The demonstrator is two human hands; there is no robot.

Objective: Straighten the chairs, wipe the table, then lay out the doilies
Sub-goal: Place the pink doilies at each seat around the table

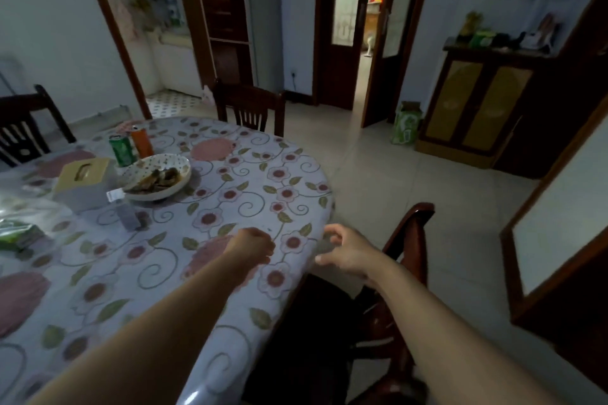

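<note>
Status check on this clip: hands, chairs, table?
Left hand fisted, empty, over the floral tablecloth. Right hand open, loosely curled, at the table edge above the near chair. Plate of scraps, cans, tissue box in the way of wiping.

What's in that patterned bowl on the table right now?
The bowl holds dark food scraps piled near its middle; the picture is too dim to tell what they are. Its near rim hides whatever lies low on that side.

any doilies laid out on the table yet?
No. The table holds only a plate, two cans, a box and bags on its floral cloth.
</note>
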